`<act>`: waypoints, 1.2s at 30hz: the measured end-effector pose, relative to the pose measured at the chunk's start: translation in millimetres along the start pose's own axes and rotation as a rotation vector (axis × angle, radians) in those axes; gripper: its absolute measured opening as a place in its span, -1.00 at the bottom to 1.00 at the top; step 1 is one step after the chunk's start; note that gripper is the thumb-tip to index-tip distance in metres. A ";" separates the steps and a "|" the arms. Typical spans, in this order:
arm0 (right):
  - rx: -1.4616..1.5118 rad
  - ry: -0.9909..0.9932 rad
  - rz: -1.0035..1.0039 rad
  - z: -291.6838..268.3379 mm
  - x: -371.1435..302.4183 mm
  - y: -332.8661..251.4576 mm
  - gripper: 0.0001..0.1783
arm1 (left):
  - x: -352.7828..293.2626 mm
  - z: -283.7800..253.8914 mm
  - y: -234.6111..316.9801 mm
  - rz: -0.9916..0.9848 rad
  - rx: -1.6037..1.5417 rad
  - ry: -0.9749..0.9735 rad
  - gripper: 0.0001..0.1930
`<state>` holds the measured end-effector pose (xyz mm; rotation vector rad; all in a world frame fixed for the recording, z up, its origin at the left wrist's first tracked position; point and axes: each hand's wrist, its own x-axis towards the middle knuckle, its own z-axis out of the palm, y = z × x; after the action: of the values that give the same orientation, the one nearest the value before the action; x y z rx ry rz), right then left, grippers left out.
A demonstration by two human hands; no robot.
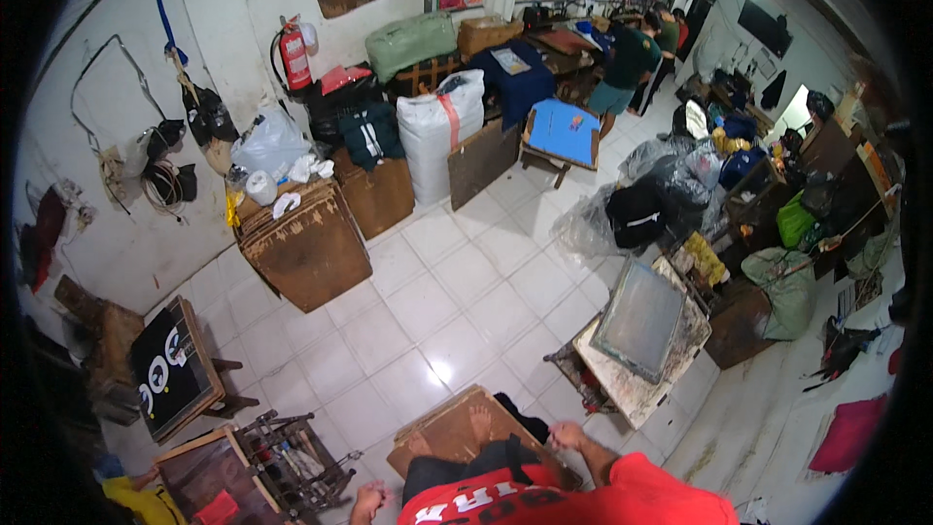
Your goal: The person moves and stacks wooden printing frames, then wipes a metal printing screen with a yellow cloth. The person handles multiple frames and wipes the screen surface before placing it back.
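My left hand (369, 500) is low in the view, left of my dark shorts, its fingers slightly apart with nothing visible in them. On the other side, my right hand (566, 436) has its fingers bent beside a black cloth (525, 420); whether it grips the cloth does not show. My bare feet rest on a brown wooden board (442, 433) between the two hands. A metal frame with rods and a wooden top (292, 462) stands near my left hand.
A stained table (637, 408) carrying a framed screen (639, 321) stands to the right. At left is a low stand with a black printed panel (170, 369). Stacked boards (306, 248), a white sack (439, 136) and a blue-topped table (562, 131) line the back; people (634, 63) stand beyond.
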<state>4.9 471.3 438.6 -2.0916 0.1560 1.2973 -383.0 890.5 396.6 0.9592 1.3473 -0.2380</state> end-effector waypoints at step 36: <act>0.219 -0.197 0.287 83.4 -30.8 74.9 -0.77 | -24.6 -92.7 103.5 0.173 -0.127 0.347 -0.65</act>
<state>-105.3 455.3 405.0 -1.7905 0.5037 1.5696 -388.1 1009.8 471.8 1.0336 1.5626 0.1518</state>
